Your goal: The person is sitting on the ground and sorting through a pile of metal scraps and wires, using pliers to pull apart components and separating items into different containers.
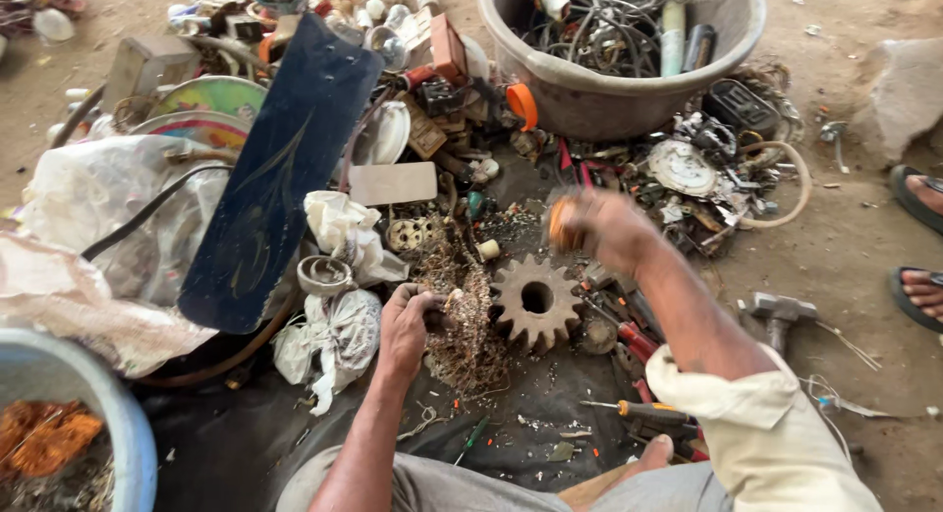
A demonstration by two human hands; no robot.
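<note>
My left hand (pixel 408 327) rests on a tangled bundle of thin wire scrap (pixel 467 320) and grips its left edge. Just right of the bundle lies a rusty toothed gear (pixel 534 301) with a round hole. My right hand (pixel 594 225) is raised above and right of the gear, blurred, and closed around a small orange-brown object (pixel 561 222) whose kind I cannot make out. A dark cloth (pixel 511 414) lies under the bundle and gear.
A grey tub (pixel 629 89) of wires stands at the back. A dark blue blade (pixel 280 173) leans at left beside plastic bags (pixel 98 198). A hammer (pixel 776 311) lies at right, a screwdriver (pixel 638 410) near my knee. Another person's sandalled feet (pixel 918 242) are at far right. A blue tub (pixel 88 414) sits at lower left.
</note>
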